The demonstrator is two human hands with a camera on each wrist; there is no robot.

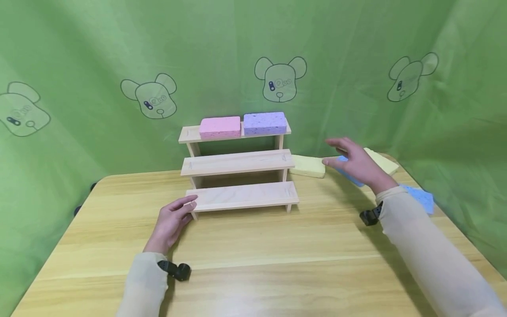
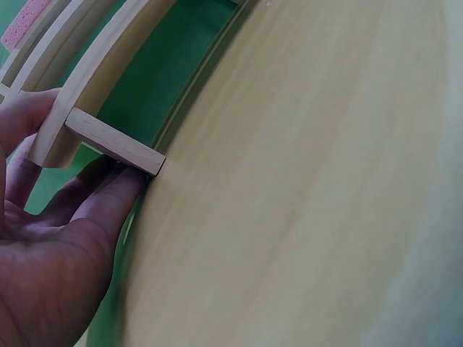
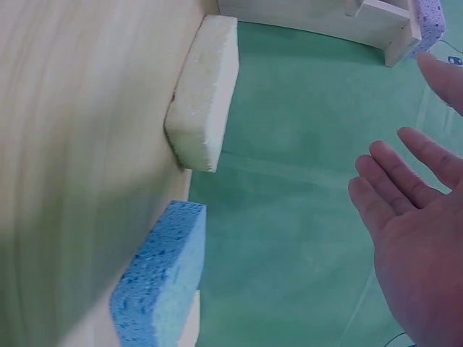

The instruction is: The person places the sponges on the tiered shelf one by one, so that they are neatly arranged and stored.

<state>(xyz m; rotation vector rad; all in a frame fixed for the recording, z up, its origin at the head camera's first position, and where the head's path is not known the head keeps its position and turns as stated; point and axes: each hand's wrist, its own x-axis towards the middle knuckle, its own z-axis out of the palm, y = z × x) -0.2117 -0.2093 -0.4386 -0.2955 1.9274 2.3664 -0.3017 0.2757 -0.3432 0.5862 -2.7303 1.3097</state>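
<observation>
A three-step wooden rack (image 1: 241,196) stands on the table. My left hand (image 1: 172,222) grips the left end of its lowest step. In the left wrist view, the thumb lies over the board and the fingers (image 2: 108,206) reach beside the leg. On the top step sit a pink sponge (image 1: 220,127) and, to its right, a purple sponge (image 1: 264,123). My right hand (image 1: 358,165) hovers with fingers extended and holds nothing. Near it lie a yellow sponge (image 1: 308,166), against the rack's right side, and a blue sponge (image 3: 159,278), partly hidden by the hand in the head view.
At the table's right side lie another yellow sponge (image 1: 382,162) and a second blue sponge (image 1: 417,198), the latter partly behind my right sleeve (image 1: 420,246). A green curtain (image 1: 222,57) with bear-head outlines hangs behind the wooden table (image 1: 253,273).
</observation>
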